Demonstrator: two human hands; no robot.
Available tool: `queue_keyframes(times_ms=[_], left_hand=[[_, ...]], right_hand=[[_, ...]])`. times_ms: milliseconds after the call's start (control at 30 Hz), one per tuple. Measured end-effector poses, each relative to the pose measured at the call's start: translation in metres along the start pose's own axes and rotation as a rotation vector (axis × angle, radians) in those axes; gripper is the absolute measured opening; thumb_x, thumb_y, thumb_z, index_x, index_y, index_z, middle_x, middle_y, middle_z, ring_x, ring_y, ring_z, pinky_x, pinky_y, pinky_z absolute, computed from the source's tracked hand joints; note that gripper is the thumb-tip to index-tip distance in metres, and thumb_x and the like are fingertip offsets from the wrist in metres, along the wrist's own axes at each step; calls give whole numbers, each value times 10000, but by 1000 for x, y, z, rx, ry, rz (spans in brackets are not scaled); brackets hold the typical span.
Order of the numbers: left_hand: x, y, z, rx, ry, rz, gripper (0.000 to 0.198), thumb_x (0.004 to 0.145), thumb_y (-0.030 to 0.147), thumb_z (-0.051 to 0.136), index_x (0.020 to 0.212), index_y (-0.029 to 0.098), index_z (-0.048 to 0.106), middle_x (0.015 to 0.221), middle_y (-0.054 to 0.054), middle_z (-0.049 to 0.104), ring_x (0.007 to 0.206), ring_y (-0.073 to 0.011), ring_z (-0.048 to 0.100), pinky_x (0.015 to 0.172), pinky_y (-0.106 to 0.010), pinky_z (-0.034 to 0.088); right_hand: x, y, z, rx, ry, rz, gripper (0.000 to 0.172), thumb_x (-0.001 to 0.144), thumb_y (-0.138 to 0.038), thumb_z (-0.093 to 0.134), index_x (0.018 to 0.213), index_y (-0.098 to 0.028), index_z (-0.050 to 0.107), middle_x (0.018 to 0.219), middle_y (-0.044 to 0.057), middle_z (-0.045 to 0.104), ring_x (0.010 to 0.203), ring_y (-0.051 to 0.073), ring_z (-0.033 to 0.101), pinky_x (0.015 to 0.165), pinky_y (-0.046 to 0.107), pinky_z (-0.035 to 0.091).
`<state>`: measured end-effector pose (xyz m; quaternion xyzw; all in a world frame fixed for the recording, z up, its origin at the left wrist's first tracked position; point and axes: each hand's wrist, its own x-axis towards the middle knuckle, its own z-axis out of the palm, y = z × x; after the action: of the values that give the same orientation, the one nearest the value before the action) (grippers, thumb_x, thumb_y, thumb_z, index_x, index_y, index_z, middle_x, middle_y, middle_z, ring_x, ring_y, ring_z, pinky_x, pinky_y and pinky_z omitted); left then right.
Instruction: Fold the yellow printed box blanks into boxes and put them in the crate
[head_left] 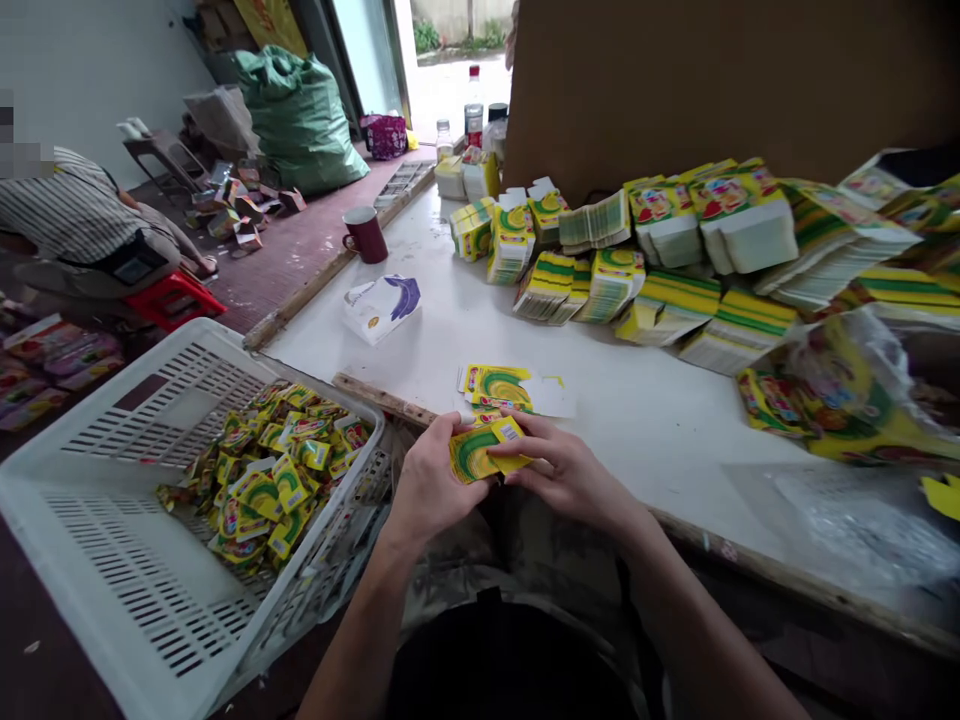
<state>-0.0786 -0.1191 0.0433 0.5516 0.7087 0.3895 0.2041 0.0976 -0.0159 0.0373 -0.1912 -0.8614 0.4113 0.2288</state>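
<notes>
One yellow-and-green carton [472,458] was observed in the head view, by the near edge of the white table [435,365]. The left hand [431,478] gripped its left side; the right hand [562,468] held its barcode end, fingers drawn narrow. Further cartons [501,384] lay just beyond. A white crate [112,590] containing yellow packets [277,492] stood at left.

Right of your right hand [574,475], white tabletop [637,420] leaves you passage. Obstacles: yellow carton stacks [619,285] beyond both hands; crate [45,490] beside your left hand [427,480].
</notes>
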Motion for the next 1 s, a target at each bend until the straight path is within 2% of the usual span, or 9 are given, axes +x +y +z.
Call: queue_keyframes(times_ms=[100,267,367,533,667,767,833,933,1000], left_hand=[[1,5,0,54,50,27,578,640,258,759,1141,196,477,1093,-96,651,1024,-270,638,901,-418,517],[3,6,-3,-1,138,5,563,676,338,768,1139,189,483,1073,-93,646,976,-254,653,859,-406,538],[2,2,-4,22,137,13,562,695,394,763,1141,194,485,1066,-92,647,969,-256,656,845,-407,543],[0,-3,-3,-44,113,6,621,662,374,794,1168,207,476,1073,-90,665,961,-249,672,845,-389,549],[-1,1,3,18,85,-7,549,678,368,778,1125,208,500,1046,-86,669,944,-258,665,836,-406,539],[3,3,7,21,97,-20,529,677,369,778,1105,208,511,1028,-76,653,936,-256,647,836,-407,528],[7,-1,3,-102,216,-49,548,685,381,776,1120,207,491,1051,-72,623,950,-242,640,854,-392,525],[13,-19,-21,-145,714,-124,683,655,360,797,1184,187,401,1179,-101,528,1099,-257,570,979,-427,468],[14,-35,-42,40,992,-181,870,547,339,857,1219,133,344,1337,-186,393,1300,-315,387,1126,-478,302]], right_hand=[[0,-3,10,63,140,74,258,848,-214,653,1103,-224,688,1383,147,540,1345,312,452,1069,484,412],[10,-7,16,390,204,52,629,880,-337,640,1442,-294,363,1449,116,471,1299,261,505,1044,431,453],[17,-9,9,300,183,-16,454,929,-368,559,1366,-267,485,1427,124,493,1324,254,474,1076,444,413],[15,-8,7,68,52,-52,233,943,-247,528,1109,-212,687,1509,152,388,1387,265,397,1102,462,370],[10,-5,11,70,66,-15,242,926,-203,544,1134,-225,664,1472,145,443,1370,265,421,1081,464,392],[15,2,9,146,130,47,476,894,-228,604,1352,-233,479,1408,140,517,1281,239,521,1034,417,447],[24,13,5,85,182,186,529,878,-257,633,1367,-218,437,1282,119,611,1114,206,630,931,356,516],[40,32,-2,-153,279,433,287,879,-254,619,1144,-149,594,1107,134,650,948,218,655,860,382,523],[47,40,-3,-261,307,510,199,825,-200,667,1004,-117,641,1070,174,626,981,278,617,886,449,486]])
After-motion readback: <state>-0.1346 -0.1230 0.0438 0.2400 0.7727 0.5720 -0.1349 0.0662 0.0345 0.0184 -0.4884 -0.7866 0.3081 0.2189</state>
